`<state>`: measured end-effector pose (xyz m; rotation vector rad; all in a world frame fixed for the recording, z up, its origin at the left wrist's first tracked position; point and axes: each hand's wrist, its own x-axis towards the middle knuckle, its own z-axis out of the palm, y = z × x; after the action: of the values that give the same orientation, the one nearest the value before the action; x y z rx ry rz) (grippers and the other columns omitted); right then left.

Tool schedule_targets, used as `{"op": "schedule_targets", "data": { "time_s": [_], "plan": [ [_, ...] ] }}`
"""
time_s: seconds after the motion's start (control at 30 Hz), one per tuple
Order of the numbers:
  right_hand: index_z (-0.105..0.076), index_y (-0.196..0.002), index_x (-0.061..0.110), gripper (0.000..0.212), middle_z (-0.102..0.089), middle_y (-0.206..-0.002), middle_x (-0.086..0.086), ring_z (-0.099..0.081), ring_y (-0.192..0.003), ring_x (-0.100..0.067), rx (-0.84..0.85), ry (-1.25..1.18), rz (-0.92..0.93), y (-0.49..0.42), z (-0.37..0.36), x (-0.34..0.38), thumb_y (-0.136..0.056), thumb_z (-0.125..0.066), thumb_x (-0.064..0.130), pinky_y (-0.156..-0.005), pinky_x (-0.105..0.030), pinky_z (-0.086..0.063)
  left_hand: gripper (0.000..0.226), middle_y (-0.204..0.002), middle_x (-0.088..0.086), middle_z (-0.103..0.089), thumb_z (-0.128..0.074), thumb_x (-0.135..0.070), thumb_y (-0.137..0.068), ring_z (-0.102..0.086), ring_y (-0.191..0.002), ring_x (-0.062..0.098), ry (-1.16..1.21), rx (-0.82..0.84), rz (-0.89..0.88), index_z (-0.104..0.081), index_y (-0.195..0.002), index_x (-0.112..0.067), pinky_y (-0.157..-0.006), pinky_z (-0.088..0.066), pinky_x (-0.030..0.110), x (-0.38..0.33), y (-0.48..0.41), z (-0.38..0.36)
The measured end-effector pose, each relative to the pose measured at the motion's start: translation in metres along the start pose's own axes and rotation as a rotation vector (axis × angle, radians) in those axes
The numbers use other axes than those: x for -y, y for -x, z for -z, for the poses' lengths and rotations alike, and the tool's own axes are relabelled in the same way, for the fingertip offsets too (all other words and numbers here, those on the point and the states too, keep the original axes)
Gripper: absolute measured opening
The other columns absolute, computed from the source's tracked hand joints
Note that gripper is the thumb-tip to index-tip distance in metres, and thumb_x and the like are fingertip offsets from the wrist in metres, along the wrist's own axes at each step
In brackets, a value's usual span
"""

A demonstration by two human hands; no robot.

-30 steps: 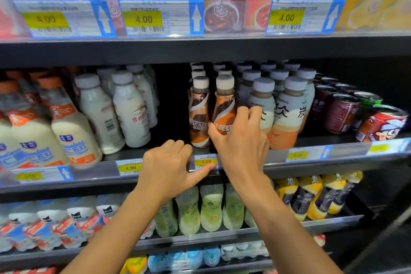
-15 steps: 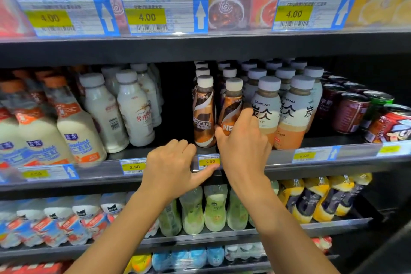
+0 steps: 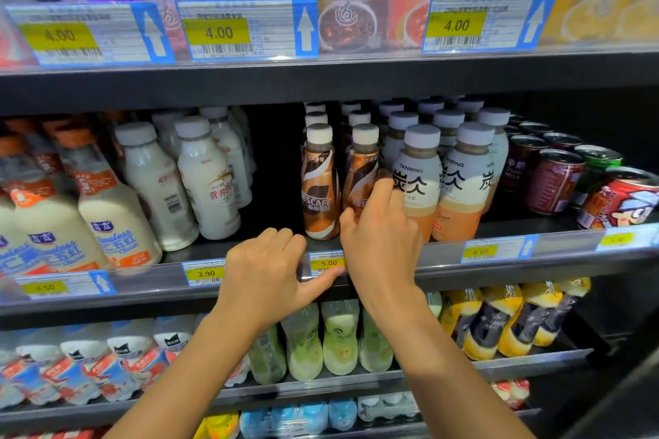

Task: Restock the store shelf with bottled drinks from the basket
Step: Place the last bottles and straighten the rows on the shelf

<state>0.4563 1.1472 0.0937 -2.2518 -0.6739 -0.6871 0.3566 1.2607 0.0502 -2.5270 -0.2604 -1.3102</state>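
- Milk bottles (image 3: 207, 178) well left of the 5.00 price tag (image 3: 328, 263): upright, no part of this step, best left alone.
- Left grip (image 3: 264, 271) just left of that tag: fingers curled over the front rail of the shelf (image 3: 438, 262), thumb stretched along under the tag, no bottle in it. Worth keeping there as a brace.
- Nescafé bottle (image 3: 319, 189) just above the tag, upright at the shelf front: a ready line to match.
- Coffee bottle (image 3: 362, 167) above and slightly right of the tag, on the shelf beside its twin: clasped low down by the right grip (image 3: 381, 242), thumb on the near left side, fingers curled round the right side against the Tanbing bottles (image 3: 420, 175).
- For a clean finish: set the base flat, bring it level with the twin, turn the label forward, then draw the fingers out gently so as not to nudge the Tanbing row.
- Cans (image 3: 556, 182) far right of the tag: out of reach of the work.
- Against half a second earlier: same bottle in the same hold, same brace on the rail, barely any shift. Basket out of view.
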Motion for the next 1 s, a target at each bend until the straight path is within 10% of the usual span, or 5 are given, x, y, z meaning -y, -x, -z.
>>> {"op": "schedule_targets", "data": {
  "time_s": [0.4,0.73,1.0],
  "plan": [
    [-0.045,-0.105,0.015,0.015,-0.066,-0.102,-0.007,-0.064,-0.095,-0.031,0.157,0.010,-0.022,-0.010,0.004,-0.003,-0.099,-0.051,0.028,-0.067,-0.033,-0.035,0.061,-0.056,-0.002,-0.042,-0.057,-0.071,-0.083,-0.045,-0.053,0.017,-0.005,0.051,0.026,-0.045,-0.058,-0.018,-0.041,-0.030,0.032,-0.002,-0.001,0.004],
    [-0.053,-0.108,0.017,0.020,-0.067,-0.071,-0.001,-0.064,-0.068,-0.029,0.020,-0.082,0.160,-0.002,0.044,-0.021,-0.097,-0.049,0.034,-0.054,-0.033,-0.036,0.061,-0.059,-0.008,-0.043,-0.043,-0.078,-0.085,-0.047,-0.056,0.013,-0.032,0.236,0.114,-0.047,-0.060,-0.023,-0.041,-0.035,0.030,-0.010,-0.005,0.015],
    [-0.057,-0.110,0.024,0.030,-0.059,-0.083,0.003,-0.058,-0.074,-0.017,-0.060,-0.377,-0.072,-0.055,0.094,-0.115,-0.087,-0.065,0.041,-0.073,-0.041,-0.050,0.033,-0.102,-0.012,-0.065,-0.062,-0.054,-0.085,-0.061,-0.097,0.011,0.570,0.196,0.653,-0.059,-0.106,-0.028,-0.087,-0.051,0.035,-0.087,-0.054,0.020]
  ]
}}
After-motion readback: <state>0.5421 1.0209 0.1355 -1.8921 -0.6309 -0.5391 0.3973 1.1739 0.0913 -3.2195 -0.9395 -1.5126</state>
